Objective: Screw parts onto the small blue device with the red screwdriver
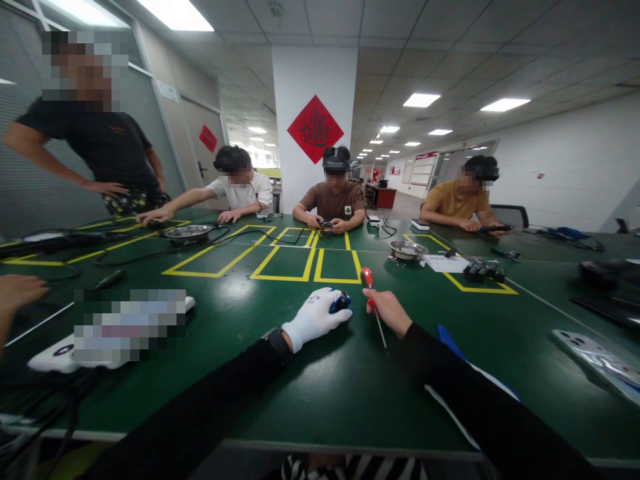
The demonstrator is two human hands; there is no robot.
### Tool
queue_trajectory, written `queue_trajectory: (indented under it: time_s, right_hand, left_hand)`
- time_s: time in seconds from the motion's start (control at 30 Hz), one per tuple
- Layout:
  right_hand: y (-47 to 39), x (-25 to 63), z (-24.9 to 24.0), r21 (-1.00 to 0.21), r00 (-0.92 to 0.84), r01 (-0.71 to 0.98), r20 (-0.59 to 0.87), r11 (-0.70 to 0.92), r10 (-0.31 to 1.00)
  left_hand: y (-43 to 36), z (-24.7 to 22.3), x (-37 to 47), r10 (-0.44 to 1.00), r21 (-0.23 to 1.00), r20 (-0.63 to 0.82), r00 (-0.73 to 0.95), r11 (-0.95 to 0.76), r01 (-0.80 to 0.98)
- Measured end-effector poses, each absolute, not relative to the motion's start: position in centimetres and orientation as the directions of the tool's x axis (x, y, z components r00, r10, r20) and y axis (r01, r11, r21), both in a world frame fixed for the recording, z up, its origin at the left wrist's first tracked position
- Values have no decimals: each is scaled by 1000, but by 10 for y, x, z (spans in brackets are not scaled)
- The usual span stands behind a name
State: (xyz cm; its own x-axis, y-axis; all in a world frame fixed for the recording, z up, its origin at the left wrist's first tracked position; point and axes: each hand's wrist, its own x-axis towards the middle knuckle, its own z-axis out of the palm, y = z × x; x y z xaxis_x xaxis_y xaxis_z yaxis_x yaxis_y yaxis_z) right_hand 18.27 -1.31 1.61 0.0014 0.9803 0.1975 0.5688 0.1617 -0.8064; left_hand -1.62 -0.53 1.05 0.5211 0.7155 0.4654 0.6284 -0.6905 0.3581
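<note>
My left hand (pixel 315 317) wears a white work glove with blue fingertips and is closed around a small black part (pixel 343 301). Its exact kind is too small to make out. In my bare right hand (pixel 392 312) is a screwdriver (pixel 367 277) with a red handle, its thin metal shaft slanting down toward the table and away from the black part. The two hands are close together but apart. Partly hidden under my right sleeve lies a blue and white glove (pixel 451 344).
Yellow tape rectangles mark the green table (pixel 240 373). Metal bowls (pixel 407 249) and black parts (pixel 484 272) lie farther back. A phone (pixel 597 360) rests at right; a white device (pixel 55 353) and cables lie left. Several people sit opposite, one stands left, and another hand (pixel 20 293) enters left.
</note>
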Motion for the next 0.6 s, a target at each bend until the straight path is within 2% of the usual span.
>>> queue_trajectory:
  time_s: [0.1,0.23,0.27,0.33,0.4,0.5,0.6]
  right_hand:
    - [-14,177,9,-676,-89,719,139,160,986]
    - [-19,169,2,-462,-97,874,143,153,985]
    - [-19,168,0,-454,-90,878,154,151,984]
    - [-17,167,-3,-559,-71,813,186,165,980]
    - [-12,167,-1,-710,-75,674,210,204,975]
    - [-2,171,16,-795,-117,548,235,260,965]
    - [5,178,52,-844,-84,346,408,410,909]
  left_hand:
    - [-3,8,-17,720,346,464,516,-683,643]
    - [0,5,-20,736,358,469,489,-664,656]
    - [0,5,-21,737,358,466,490,-664,657]
    - [0,6,-22,729,347,464,503,-672,654]
    - [-1,8,-22,719,328,468,513,-681,655]
    - [-3,11,-22,720,313,468,512,-677,666]
    - [-5,13,-22,722,321,460,517,-678,661]
